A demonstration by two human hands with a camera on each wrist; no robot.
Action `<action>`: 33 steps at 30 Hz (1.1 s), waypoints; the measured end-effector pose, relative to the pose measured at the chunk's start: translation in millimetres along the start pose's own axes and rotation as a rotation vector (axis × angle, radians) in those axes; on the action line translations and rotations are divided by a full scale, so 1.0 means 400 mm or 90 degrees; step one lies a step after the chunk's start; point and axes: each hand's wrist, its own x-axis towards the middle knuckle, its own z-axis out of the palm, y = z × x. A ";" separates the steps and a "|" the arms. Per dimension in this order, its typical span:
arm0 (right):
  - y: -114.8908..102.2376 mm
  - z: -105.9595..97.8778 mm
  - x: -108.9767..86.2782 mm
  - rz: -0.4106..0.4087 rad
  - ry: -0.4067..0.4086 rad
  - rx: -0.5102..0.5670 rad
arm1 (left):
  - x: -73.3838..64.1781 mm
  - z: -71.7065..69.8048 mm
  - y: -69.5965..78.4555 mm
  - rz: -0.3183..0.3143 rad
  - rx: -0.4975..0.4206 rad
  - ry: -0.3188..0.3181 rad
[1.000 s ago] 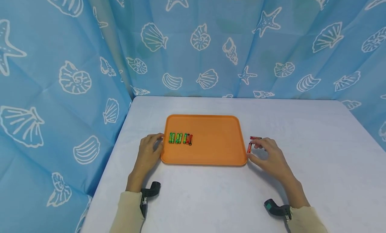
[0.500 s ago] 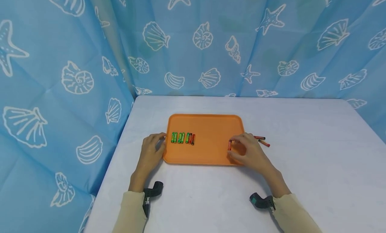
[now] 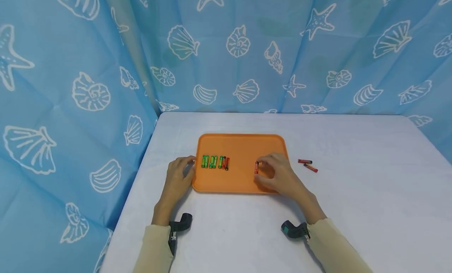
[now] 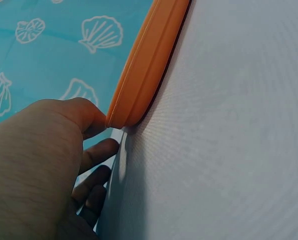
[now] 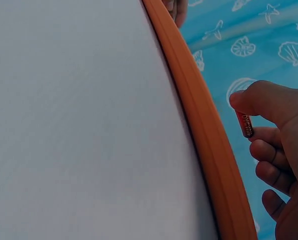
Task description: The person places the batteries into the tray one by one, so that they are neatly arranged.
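My right hand (image 3: 279,175) holds a red battery (image 3: 256,167) upright between thumb and finger, above the right half of an orange tray (image 3: 243,143). In the right wrist view that battery (image 5: 244,124) shows its dark lower end; the thumb covers its top. My left hand (image 3: 177,179) rests against the tray's left edge, fingers relaxed; the left wrist view has the thumb touching the rim (image 4: 139,75). Several green batteries (image 3: 213,162) lie side by side in the tray's left half. Two red batteries (image 3: 225,163) with dark ends lie beside the rightmost green one.
Right of the tray, two more red batteries (image 3: 305,161) lie on the white tablecloth (image 3: 353,186). A blue curtain (image 3: 219,49) with white shell prints hangs behind the table and on its left. Each wrist carries a black camera mount (image 3: 294,230).
My right hand has brought a red battery from the table beside the tray leftward over it. The two red batteries left on the table are uncovered. My left hand stays at the tray's edge.
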 end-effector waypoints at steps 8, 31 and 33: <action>-0.035 0.048 0.052 -0.024 -0.028 -0.028 | -0.010 0.018 -0.005 0.004 -0.008 0.001; -0.054 0.119 0.137 -0.035 -0.047 -0.030 | 0.000 0.001 -0.002 -0.010 0.010 0.008; -0.054 0.123 0.140 -0.030 -0.049 -0.028 | 0.002 0.000 -0.001 -0.012 0.011 0.008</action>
